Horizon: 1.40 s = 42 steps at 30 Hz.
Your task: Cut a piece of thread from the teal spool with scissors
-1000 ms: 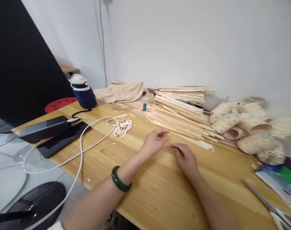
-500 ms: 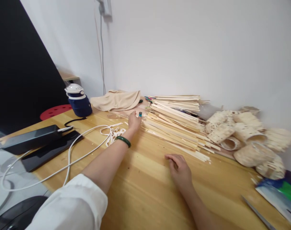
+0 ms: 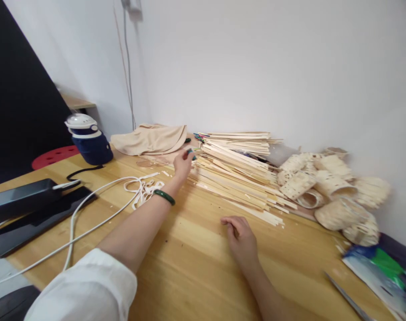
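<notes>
My left hand point(image 3: 182, 165) reaches to the back of the table, its fingers closed around a small teal cylinder point(image 3: 191, 154), mostly hidden by the fingers. A dark green bangle point(image 3: 164, 196) circles that wrist. Just right of this hand lies a wide pile of pale flat wooden strips point(image 3: 236, 178). My right hand point(image 3: 242, 240) rests on the bare tabletop in front of the strips. Its fingers are curled in together towards the thumb, and no object shows in them.
Woven strip tubes point(image 3: 336, 196) are heaped at the right. Below them are a plastic packet point(image 3: 376, 267) and a pointed metal tool point(image 3: 345, 294). On the left are a white cable point(image 3: 105, 236), a black box point(image 3: 25, 200) and a blue bottle point(image 3: 91, 145). Beige cloth point(image 3: 152, 140) lies behind.
My left fingers have closed on the teal cylinder, which stood beside them before. My right hand stays resting on the table. The whole view has shifted slightly to the right.
</notes>
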{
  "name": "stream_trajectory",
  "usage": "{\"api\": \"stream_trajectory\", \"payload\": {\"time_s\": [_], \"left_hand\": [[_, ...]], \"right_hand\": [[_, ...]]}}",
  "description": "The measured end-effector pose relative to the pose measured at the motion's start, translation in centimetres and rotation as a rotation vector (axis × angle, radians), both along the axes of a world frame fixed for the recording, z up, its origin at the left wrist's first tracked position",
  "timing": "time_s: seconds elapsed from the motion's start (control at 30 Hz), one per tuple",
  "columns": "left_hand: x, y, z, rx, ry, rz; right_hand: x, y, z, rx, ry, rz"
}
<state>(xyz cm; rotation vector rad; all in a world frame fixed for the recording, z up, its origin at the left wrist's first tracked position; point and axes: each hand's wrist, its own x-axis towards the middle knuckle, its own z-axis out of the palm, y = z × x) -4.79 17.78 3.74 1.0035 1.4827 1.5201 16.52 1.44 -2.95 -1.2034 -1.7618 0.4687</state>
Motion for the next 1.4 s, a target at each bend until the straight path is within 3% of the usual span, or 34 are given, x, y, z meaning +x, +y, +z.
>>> {"api": "stream_trajectory", "payload": {"time_s": [0.1, 0.23, 0.33, 0.43, 0.8, 1.13, 1.4], "left_hand": [[3.5, -3.5, 0.7, -0.097, -0.183, -0.247], [6.8, -9.6, 0.3, -0.236, -0.388, -0.522], [7.2, -13.4, -0.4, -0.256, -0.493, -0.623], [6.6, -15.4, -1.0, -0.242, -0.556, -0.686], [5.4, -16.3, -2.2, -0.184, -0.646, -0.757], [5.3, -16.3, -1.9, -0.131, -0.469, -0.736], [5.4, -16.4, -2.0, -0.143, -0.338, -0.706]], "right_hand": [[0.0, -0.1, 0.1, -0.011, 0.046, -0.006], [0.2, -0.2, 0.2, -0.022, 0.163, -0.053], [0.3, -0.4, 0.4, -0.035, 0.261, -0.091], [0.0, -0.9, 1.0, -0.041, 0.328, -0.075], [-0.6, -2.0, 2.4, 0.009, 0.311, 0.012], [-0.8, -2.3, 2.7, -0.021, 0.295, 0.056], [-0.7, -1.9, 2.5, -0.002, 0.317, 0.003]]}}
